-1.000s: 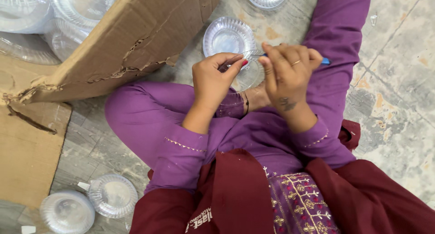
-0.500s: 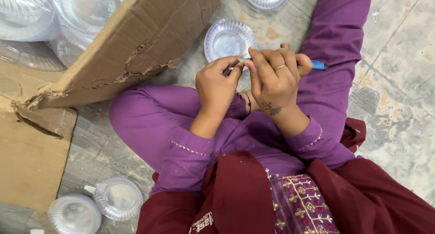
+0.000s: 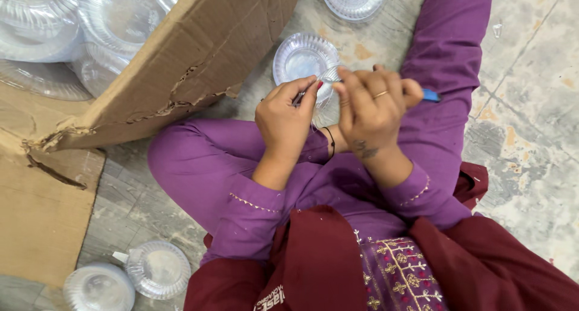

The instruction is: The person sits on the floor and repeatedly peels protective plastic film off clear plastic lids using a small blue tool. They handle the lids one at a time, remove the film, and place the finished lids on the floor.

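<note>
Mottled grey stone floor spreads under a seated person in purple trousers, with a torn brown cardboard box of stacked clear plastic plates alongside. Over the lap, the left hand pinches a small thin object I cannot identify, fingers closed on it. The right hand is curled shut round a blue-handled tool. A clear ribbed plastic plate lies just beyond both hands. Fine trimming or picking seems under way; it calls for steady, close fingertip control.
</note>
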